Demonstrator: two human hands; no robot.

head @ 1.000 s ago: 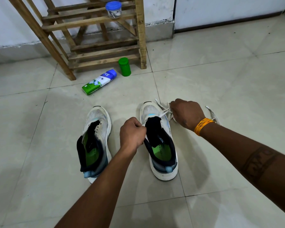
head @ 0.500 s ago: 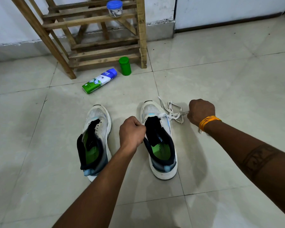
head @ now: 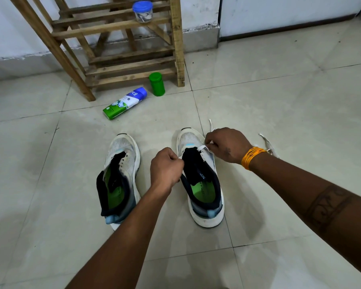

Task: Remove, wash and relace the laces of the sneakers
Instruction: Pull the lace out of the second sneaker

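Left hand (head: 166, 166) is curling into a closed fist at the inner edge of the right sneaker (head: 200, 178), pinching a short white end of the lace (head: 202, 148) between thumb and fingers. Right hand (head: 227, 146) is also closing its fingers, pinching the lace at the outer eyelet row near the toe end of the tongue; the lace is running across the tongue between the two hands. Loose lace is trailing past the right hand: one end is showing on the floor (head: 279, 101) above the knuckles, another is lying beyond the wrist, beside the orange wrist band (head: 251, 155). The right sneaker is standing upright, toe pointing away, directly between both hands. The left sneaker (head: 121, 176) is sitting just left of the left forearm, untouched, eyelets showing no lace. Farther back, a tube (head: 125, 103) is lying flat and a green container (head: 157, 84) is standing at the foot of a wooden rack (head: 117, 59); a blue-lidded jar (head: 143, 11) is sitting on a rack slat.
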